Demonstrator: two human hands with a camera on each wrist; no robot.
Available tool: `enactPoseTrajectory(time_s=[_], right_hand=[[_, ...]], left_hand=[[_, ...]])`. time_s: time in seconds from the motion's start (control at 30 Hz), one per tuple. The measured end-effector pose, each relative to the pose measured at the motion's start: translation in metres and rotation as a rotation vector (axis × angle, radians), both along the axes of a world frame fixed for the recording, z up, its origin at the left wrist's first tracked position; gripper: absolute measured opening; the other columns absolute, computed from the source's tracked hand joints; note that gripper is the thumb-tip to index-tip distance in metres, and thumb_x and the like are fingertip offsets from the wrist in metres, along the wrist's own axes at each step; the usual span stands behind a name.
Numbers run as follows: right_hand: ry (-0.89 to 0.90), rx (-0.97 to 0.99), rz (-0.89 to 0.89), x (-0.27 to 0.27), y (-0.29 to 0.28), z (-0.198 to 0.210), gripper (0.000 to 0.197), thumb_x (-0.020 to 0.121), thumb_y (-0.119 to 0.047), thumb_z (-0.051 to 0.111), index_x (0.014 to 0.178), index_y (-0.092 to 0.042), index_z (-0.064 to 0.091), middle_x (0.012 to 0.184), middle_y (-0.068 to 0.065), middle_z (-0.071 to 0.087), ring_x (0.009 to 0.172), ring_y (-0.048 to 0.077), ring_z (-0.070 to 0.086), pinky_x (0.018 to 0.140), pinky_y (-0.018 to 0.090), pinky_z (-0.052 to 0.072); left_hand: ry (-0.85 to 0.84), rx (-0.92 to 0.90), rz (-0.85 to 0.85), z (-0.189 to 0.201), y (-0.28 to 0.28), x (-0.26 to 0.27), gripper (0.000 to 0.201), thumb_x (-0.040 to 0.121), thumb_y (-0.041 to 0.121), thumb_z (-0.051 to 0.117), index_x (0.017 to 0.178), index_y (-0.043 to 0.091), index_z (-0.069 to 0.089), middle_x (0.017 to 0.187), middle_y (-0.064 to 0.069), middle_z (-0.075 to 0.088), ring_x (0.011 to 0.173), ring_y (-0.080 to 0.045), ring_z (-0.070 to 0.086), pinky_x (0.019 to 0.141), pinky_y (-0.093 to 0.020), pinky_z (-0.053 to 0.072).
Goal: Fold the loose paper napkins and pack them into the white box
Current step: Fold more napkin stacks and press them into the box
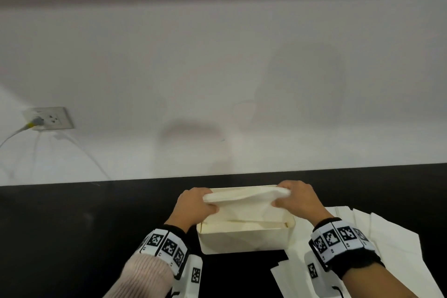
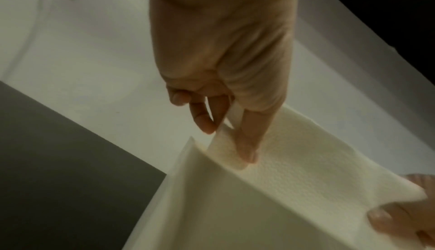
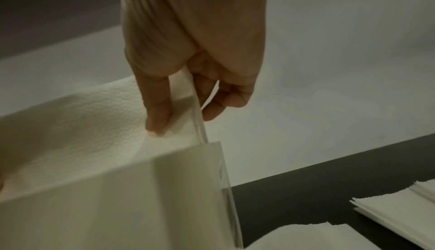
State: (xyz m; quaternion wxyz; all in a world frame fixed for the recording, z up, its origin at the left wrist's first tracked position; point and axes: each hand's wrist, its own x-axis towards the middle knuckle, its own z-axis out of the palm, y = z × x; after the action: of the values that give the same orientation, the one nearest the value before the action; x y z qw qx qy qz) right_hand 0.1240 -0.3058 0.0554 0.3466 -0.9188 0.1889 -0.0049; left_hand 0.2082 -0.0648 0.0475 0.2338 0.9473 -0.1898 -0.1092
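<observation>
An open white box (image 1: 244, 239) stands on the black table near the front edge. Over its opening hangs a folded white napkin (image 1: 246, 203), stretched between both hands and sagging into the box. My left hand (image 1: 196, 205) pinches the napkin's left end between thumb and fingers, as the left wrist view shows at the napkin (image 2: 294, 161) and box wall (image 2: 188, 207). My right hand (image 1: 297, 201) pinches the right end, seen in the right wrist view above the napkin (image 3: 94, 123) and box (image 3: 117, 207). More folded paper lies inside the box.
Loose white napkins (image 1: 391, 237) lie spread on the table right of the box, also seen as napkins (image 3: 400, 207) in the right wrist view. A white wall rises behind the table, with a socket (image 1: 48, 118) and plugged-in cable at far left.
</observation>
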Motion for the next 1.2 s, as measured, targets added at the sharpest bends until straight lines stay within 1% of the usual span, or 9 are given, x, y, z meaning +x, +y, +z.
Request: enactPoseTrajectory(time_s=[0.1, 0.23, 0.33, 0.43, 0.53, 0.7, 0.8, 0.93, 1.2], right_hand=[[-0.134, 0.178, -0.098, 0.001, -0.001, 0.008, 0.037, 0.084, -0.021, 0.068, 0.119, -0.019, 0.054, 0.102, -0.001, 0.059, 0.092, 0.015, 0.057, 0.068, 0.019, 0.048], [-0.157, 0.216, -0.125, 0.004, 0.007, 0.010, 0.055, 0.095, -0.024, 0.052, 0.144, -0.026, 0.028, 0.130, 0.018, 0.052, 0.118, 0.029, 0.052, 0.095, 0.033, 0.041], [-0.152, 0.074, -0.049, 0.007, 0.012, 0.006, 0.048, 0.097, -0.026, 0.047, 0.143, -0.029, 0.031, 0.113, 0.015, 0.060, 0.103, 0.027, 0.057, 0.085, 0.026, 0.041], [-0.172, -0.134, -0.018, 0.013, 0.012, -0.005, 0.035, 0.097, -0.030, 0.046, 0.132, -0.029, 0.047, 0.087, 0.004, 0.064, 0.089, 0.022, 0.062, 0.085, 0.028, 0.046], [-0.146, -0.368, 0.001, 0.018, 0.010, -0.019, 0.027, 0.097, -0.035, 0.043, 0.118, -0.035, 0.061, 0.100, -0.007, 0.070, 0.097, 0.016, 0.061, 0.091, 0.031, 0.044], [-0.045, -0.523, 0.054, 0.019, 0.011, -0.029, 0.030, 0.096, -0.046, 0.040, 0.117, -0.040, 0.060, 0.110, -0.010, 0.067, 0.107, 0.014, 0.052, 0.090, 0.031, 0.032], [0.047, -0.563, 0.097, 0.019, 0.008, -0.031, 0.033, 0.090, -0.053, 0.047, 0.118, -0.040, 0.058, 0.112, -0.008, 0.064, 0.113, 0.013, 0.047, 0.094, 0.032, 0.028], [0.143, -0.668, 0.166, 0.019, 0.008, -0.031, 0.042, 0.083, -0.056, 0.057, 0.122, -0.040, 0.056, 0.115, -0.007, 0.061, 0.116, 0.014, 0.043, 0.094, 0.033, 0.028], [0.170, -0.799, 0.200, 0.019, 0.018, -0.031, 0.028, 0.085, -0.032, 0.061, 0.111, -0.024, 0.066, 0.119, 0.000, 0.052, 0.114, 0.020, 0.041, 0.098, 0.032, 0.035]], left_hand=[[0.084, -0.258, 0.104, 0.007, 0.002, 0.001, 0.021, 0.086, 0.025, 0.065, 0.106, 0.020, 0.059, 0.097, 0.005, 0.063, 0.089, -0.010, 0.058, 0.071, -0.016, 0.042], [0.146, -0.395, 0.258, 0.010, -0.002, 0.001, 0.041, 0.089, 0.027, 0.062, 0.125, 0.017, 0.045, 0.101, -0.001, 0.061, 0.088, -0.014, 0.059, 0.078, -0.025, 0.049], [0.055, -0.247, 0.265, 0.009, -0.005, -0.001, 0.047, 0.091, 0.029, 0.058, 0.131, 0.017, 0.035, 0.098, 0.000, 0.057, 0.087, -0.016, 0.057, 0.080, -0.030, 0.048], [0.011, -0.099, 0.255, 0.004, -0.008, -0.004, 0.055, 0.094, 0.031, 0.052, 0.139, 0.015, 0.025, 0.113, -0.007, 0.061, 0.095, -0.020, 0.060, 0.077, -0.028, 0.044], [-0.133, 0.178, 0.183, -0.006, -0.011, -0.009, 0.058, 0.097, 0.036, 0.044, 0.144, 0.013, 0.019, 0.108, -0.007, 0.062, 0.097, -0.020, 0.061, 0.077, -0.028, 0.042], [-0.385, 0.557, -0.058, -0.020, -0.017, -0.010, 0.045, 0.099, 0.030, 0.038, 0.141, 0.018, 0.028, 0.112, -0.004, 0.062, 0.103, -0.020, 0.054, 0.086, -0.030, 0.037], [-0.401, 0.662, -0.106, -0.021, -0.019, -0.009, 0.042, 0.094, 0.015, 0.039, 0.136, 0.016, 0.034, 0.108, -0.005, 0.064, 0.105, -0.022, 0.052, 0.090, -0.032, 0.035], [-0.397, 0.790, -0.164, -0.020, -0.022, -0.007, 0.029, 0.095, 0.015, 0.037, 0.121, 0.015, 0.049, 0.107, -0.005, 0.064, 0.106, -0.023, 0.050, 0.091, -0.033, 0.034], [-0.391, 0.902, -0.218, -0.023, -0.030, -0.005, 0.025, 0.095, 0.020, 0.042, 0.108, 0.016, 0.063, 0.113, -0.006, 0.060, 0.113, -0.024, 0.043, 0.094, -0.035, 0.033]])
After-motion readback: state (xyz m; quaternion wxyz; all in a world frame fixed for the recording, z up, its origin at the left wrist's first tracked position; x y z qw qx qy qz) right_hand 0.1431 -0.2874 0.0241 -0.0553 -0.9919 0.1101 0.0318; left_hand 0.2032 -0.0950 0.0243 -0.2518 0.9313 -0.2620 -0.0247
